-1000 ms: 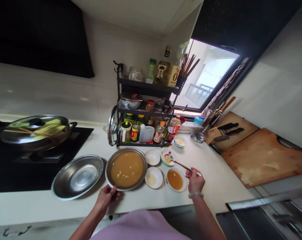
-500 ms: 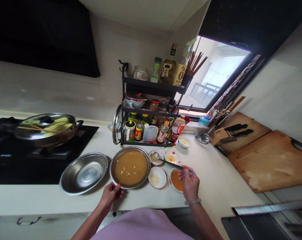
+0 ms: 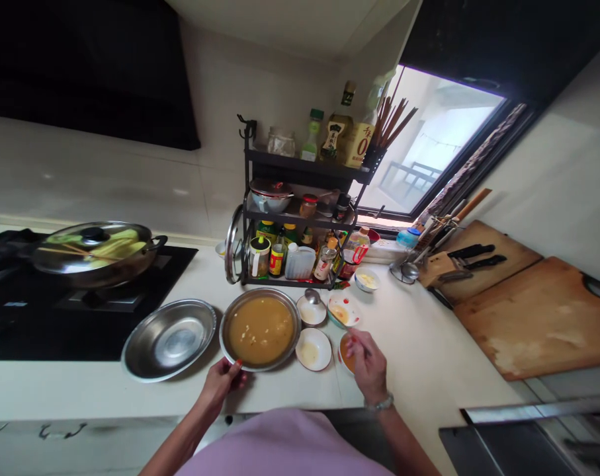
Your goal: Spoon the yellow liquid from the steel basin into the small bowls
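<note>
My left hand (image 3: pixel 224 382) grips the near rim of a round metal basin (image 3: pixel 223 345), thumb on top. Brownish broth (image 3: pixel 262 324) with pale bits floating in it fills the basin. In my closed right hand (image 3: pixel 370 363) is the dark handle of a metal spoon (image 3: pixel 312 297), whose bowl end hangs over the far side of a small white dish (image 3: pixel 312 318). Partly behind that hand is a bowl of orange liquid (image 3: pixel 347 356). Another small white dish (image 3: pixel 313 350) and a red-spotted bowl (image 3: pixel 346 311) sit between basin and right hand.
A metal basin (image 3: pixel 175 340) stands left of the broth. Further left, a lidded pan (image 3: pixel 98 258) of yellow-green food is on the black stove (image 3: pixel 56 330). A seasoning rack (image 3: pixel 300 218) rises behind. Cutting boards (image 3: pixel 548 317) and a knife block (image 3: pixel 436 268) are at right.
My right hand has drawn slightly left and turned, and the spoon's head has risen toward the far edge of the small dish. My left hand stays on the basin rim.
</note>
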A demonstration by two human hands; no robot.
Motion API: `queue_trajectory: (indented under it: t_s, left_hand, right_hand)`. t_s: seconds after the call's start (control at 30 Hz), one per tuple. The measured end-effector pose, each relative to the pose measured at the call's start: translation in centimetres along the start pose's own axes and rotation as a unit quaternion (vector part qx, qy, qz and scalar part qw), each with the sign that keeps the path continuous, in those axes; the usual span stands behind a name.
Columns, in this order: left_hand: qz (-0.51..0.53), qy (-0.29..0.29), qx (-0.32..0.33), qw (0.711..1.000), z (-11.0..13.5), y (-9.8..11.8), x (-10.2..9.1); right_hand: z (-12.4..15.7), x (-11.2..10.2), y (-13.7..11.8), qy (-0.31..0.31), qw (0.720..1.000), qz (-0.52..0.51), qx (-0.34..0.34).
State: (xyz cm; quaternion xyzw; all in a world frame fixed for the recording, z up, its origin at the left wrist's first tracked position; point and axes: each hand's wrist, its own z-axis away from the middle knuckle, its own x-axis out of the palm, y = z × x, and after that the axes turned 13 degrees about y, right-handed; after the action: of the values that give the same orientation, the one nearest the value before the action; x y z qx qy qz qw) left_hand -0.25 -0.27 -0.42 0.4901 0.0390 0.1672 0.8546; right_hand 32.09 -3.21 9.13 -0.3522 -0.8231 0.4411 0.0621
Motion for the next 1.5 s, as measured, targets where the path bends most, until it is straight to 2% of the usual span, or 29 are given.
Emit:
queue_trajectory:
  t_s: [0.13,0.27,0.37,0.43,0.5,0.57,0.63,0.7,0.9,1.17,1.33,1.5]
  left_hand:
    - [0.0,0.002,-0.003,1.0,-0.2,-0.1,-0.1]
    - [-0.007,0.002,-0.009,1.0,-0.2,-0.1,-0.1]
    - [-0.008,-0.001,-0.009,1.0,0.0,0.1,0.0]
    - [-0.009,0.001,-0.011,1.0,0.1,0.2,0.0]
    - [-0.012,0.004,-0.011,1.0,0.2,0.3,0.1]
    - [-0.014,0.003,-0.009,1.0,0.2,0.4,0.1]
    - [-0.014,0.002,-0.009,1.0,0.2,0.3,0.1]
    - [-0.011,0.007,-0.01,1.0,0.2,0.2,0.1]
    - [0.006,0.013,-0.015,1.0,-0.2,-0.1,0.0]
    - [0.009,0.018,-0.011,1.0,-0.1,-0.1,0.1]
    - [-0.006,0.015,-0.004,1.0,-0.2,-0.2,0.2]
    - [-0.081,-0.002,0.018,0.997,-0.6,-0.1,-0.8]
  right_hand:
    - [-1.2,-2.2,4.3,0.112,0.989,0.069,0.07]
    - [-1.4,-3.6,7.2,0.124,0.984,0.1,0.082]
    - [-1.1,-3.7,7.5,0.129,0.983,0.088,0.097]
    - [-0.8,-3.3,7.2,0.152,0.976,0.064,0.144]
    - [-0.6,-2.8,7.1,0.196,0.956,0.028,0.218]
    - [-0.6,-2.4,7.2,0.254,0.924,-0.014,0.287]
    - [-0.9,-2.2,7.4,0.299,0.897,-0.045,0.323]
    - [-1.4,-2.4,7.5,0.32,0.885,-0.059,0.333]
    - [-2.5,-3.4,6.2,0.326,0.882,-0.075,0.332]
    - [-3.0,-3.5,2.6,0.292,0.899,-0.092,0.313]
    - [-2.3,-2.0,0.2,0.238,0.911,-0.119,0.314]
    - [-0.2,1.0,-1.9,0.155,0.917,-0.155,0.334]
